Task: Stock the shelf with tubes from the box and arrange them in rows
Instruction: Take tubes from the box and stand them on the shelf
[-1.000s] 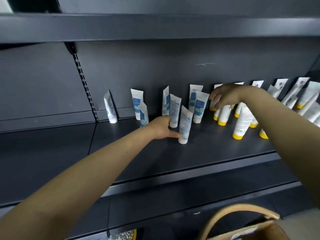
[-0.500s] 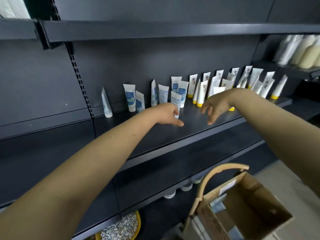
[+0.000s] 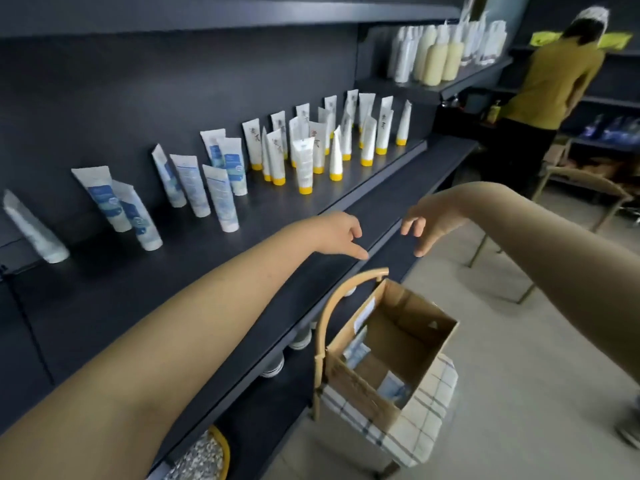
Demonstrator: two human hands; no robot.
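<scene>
**stockroom_a:** So where are we in the stocking job? Both our hands are empty. Our left hand [image 3: 337,233] hangs over the front lip of the shelf [image 3: 194,271], fingers loose and half curled, one poking down, gripping nothing. Our right hand [image 3: 427,225] is just beside it, out past the lip, fingers dangling slack, nothing in it either

**tube_b:** Reads to us as the gap between placing one and fetching another. The box [image 3: 420,323] sits below our hands on a stool with a checked cushion [image 3: 426,420] and a bent cane back [image 3: 332,306]. Its top is open, and we can make out a few tubes in the box [image 3: 393,388] down near the bottom, pale blue and white. So the next move is probably a reach down inside. The cardboard walls are tall and the stock lies low, so we'd want to go in straight and pinch a tube by its flat crimped end

**stockroom_a:** And up on the shelf?

**tube_b:** Dark matte metal, smooth, a slight sheen. The blue-label tubes [image 3: 221,199] on the left stand on white caps; soft plastic, wedge shaped, and two at the left lean against each other. One lone tube [image 3: 34,230] tilts off by itself at the far left. The yellow-cap tubes [image 3: 303,164] to the right are bunched up, not really in lines. We'd guess the rows need straightening as we go, since cap-down tubes look easy to tip
</scene>
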